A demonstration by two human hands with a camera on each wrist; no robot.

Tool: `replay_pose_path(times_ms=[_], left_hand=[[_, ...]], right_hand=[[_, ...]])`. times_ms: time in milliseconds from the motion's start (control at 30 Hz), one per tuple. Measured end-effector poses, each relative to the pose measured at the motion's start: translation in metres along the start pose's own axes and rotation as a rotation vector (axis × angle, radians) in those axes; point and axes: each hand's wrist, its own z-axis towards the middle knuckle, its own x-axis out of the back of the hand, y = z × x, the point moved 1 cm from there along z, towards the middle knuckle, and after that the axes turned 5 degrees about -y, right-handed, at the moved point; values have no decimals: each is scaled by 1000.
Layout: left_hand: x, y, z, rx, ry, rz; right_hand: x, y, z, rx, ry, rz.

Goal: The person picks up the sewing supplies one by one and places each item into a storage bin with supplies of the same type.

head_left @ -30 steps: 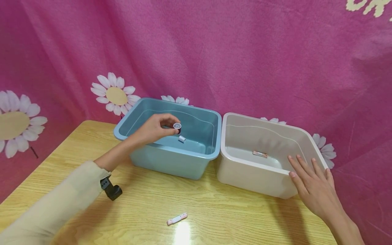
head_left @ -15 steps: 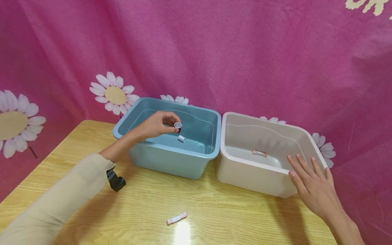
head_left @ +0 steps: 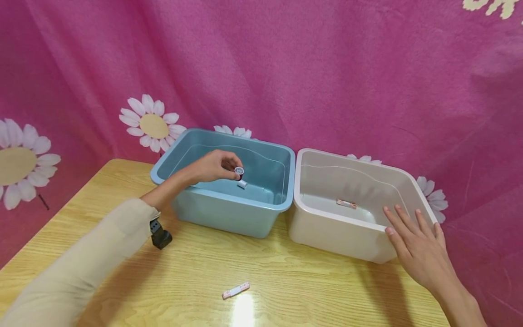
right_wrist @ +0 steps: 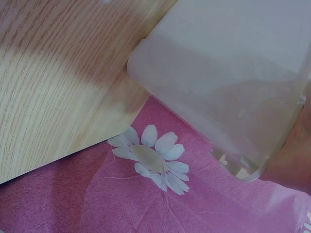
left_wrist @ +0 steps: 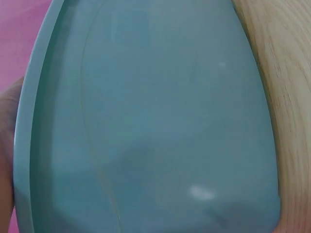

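In the head view my left hand (head_left: 216, 166) reaches over the front rim of the blue bin (head_left: 229, 200) and pinches a dark spool with a white end (head_left: 239, 171) between thumb and fingers. Just below that spool, a white spool (head_left: 242, 184) lies inside the bin. My right hand (head_left: 422, 252) rests, fingers spread, on the front right corner of the beige bin (head_left: 339, 220). Inside it lies a small pink and white bundle (head_left: 346, 204). The left wrist view shows mostly the blue bin's outer wall (left_wrist: 170, 97), with part of my hand (left_wrist: 8, 141) behind the rim.
Another pink and white bundle (head_left: 235, 290) lies on the wooden table (head_left: 196, 272) near its front. The two bins stand side by side against a pink cloth (head_left: 286, 68) with daisies. A black strap piece (head_left: 160, 235) hangs at my left wrist.
My left hand has moved slightly right with the dark spool, its forearm shifting right and up. The spool is now closer to the white one in view. My right hand stays in place.
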Motion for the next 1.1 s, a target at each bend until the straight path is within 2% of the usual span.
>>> replay_pose_path(times_ms=[267,767,1100], left_hand=[[6,-4,4,29,32,-2],[13,-10,10,98,45,-23],[9,-13,12,115,50,0]], right_hand=[[1,-1,2,3,-2,0],[-1,-1,1,12,7,2],[-1,1,0,10,12,3]])
